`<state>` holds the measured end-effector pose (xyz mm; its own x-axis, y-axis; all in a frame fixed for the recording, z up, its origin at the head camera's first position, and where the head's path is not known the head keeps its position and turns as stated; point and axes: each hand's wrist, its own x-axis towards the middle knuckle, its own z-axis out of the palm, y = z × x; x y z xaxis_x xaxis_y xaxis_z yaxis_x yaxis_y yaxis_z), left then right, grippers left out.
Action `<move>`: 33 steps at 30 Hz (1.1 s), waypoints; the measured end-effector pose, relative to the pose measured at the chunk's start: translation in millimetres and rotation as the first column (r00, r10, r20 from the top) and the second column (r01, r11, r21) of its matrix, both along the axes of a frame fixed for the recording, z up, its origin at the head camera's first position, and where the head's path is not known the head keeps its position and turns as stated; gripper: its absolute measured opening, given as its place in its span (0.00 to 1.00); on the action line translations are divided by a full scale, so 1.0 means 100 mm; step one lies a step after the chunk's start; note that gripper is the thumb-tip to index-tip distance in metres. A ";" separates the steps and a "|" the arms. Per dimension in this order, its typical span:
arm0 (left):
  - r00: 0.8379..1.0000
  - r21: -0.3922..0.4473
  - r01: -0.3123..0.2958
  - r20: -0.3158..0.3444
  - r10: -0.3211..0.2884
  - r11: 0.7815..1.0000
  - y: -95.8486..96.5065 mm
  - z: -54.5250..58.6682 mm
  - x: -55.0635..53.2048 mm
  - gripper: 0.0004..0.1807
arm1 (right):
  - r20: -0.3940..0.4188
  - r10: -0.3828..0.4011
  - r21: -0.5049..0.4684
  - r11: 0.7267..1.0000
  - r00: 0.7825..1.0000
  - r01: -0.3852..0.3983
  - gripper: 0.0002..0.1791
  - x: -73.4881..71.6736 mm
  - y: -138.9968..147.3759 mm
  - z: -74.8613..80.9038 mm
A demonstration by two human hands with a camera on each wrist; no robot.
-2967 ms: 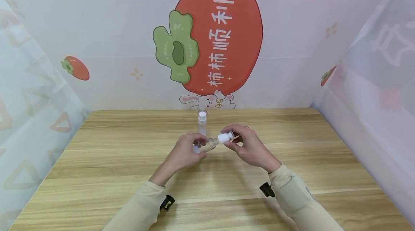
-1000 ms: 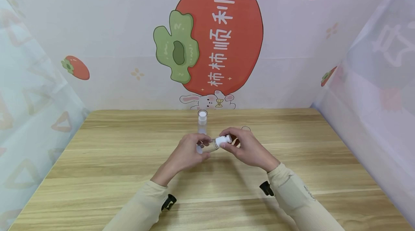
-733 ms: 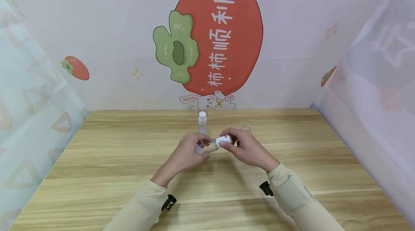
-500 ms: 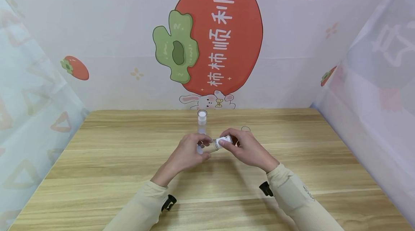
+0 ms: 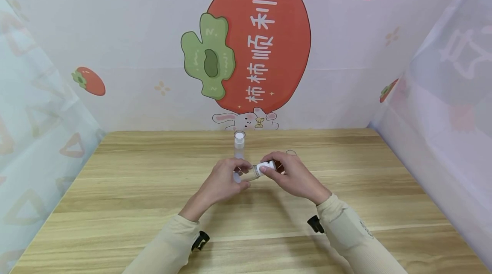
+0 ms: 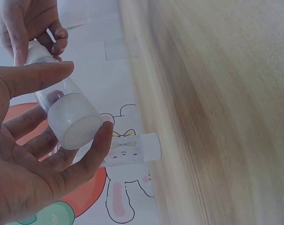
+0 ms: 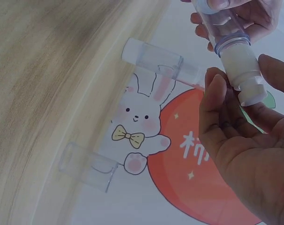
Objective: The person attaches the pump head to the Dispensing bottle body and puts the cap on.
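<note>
My left hand (image 5: 226,180) holds a small clear bottle (image 5: 249,176) by its body, tilted above the table. The bottle's white base (image 6: 75,123) faces the left wrist camera, between the thumb and fingers. The thumb and fingers of my right hand (image 5: 295,176) grip a white pump top (image 7: 240,65), which sits against the clear collar at the bottle's mouth. In the right wrist view the pump's small stepped head points toward the right palm. Part of the bottle body is hidden behind the left fingers in the head view.
A similar clear bottle with a white pump (image 5: 239,148) stands upright beyond the left hand. Behind the right hand a clear, see-through cap (image 7: 88,166) stands on the wooden table (image 5: 153,214). A printed cloth backdrop (image 5: 134,43) rises at the table's far edge.
Three seconds ago the pump top was at the open bottle neck, with the neck visible; now it covers the neck. Since then the right fingers and pump head have turned slightly; the left hand stays almost still.
</note>
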<state>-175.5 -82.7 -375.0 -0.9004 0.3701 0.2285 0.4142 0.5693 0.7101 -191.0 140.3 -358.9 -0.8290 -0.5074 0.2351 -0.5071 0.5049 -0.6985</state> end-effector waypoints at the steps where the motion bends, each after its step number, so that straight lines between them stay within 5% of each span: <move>1: 1.000 0.000 0.000 -0.001 0.000 1.000 0.00 0.00 0.00 0.18 | -0.001 0.001 -0.001 1.000 1.000 -0.001 0.08 0.00 0.00 0.00; 10: 1.000 0.009 -0.010 0.009 0.010 1.000 -0.01 0.01 0.00 0.18 | 0.025 0.013 -0.004 1.000 1.000 -0.013 0.07 0.01 -0.01 0.03; 18: 1.000 0.013 -0.006 -0.002 0.006 1.000 -0.02 0.00 0.00 0.18 | -0.010 0.074 0.026 0.997 0.997 -0.074 0.17 0.00 0.03 0.03; 33: 1.000 0.013 -0.006 0.001 0.006 1.000 0.00 0.03 0.01 0.18 | 0.030 0.039 0.064 0.997 0.999 -0.041 0.10 0.01 0.03 0.05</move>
<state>-174.8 -82.6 -371.8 -0.9029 0.3618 0.2319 0.4099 0.5626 0.7180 -190.3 143.1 -353.6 -0.8138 -0.5533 0.1776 -0.5080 0.5289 -0.6798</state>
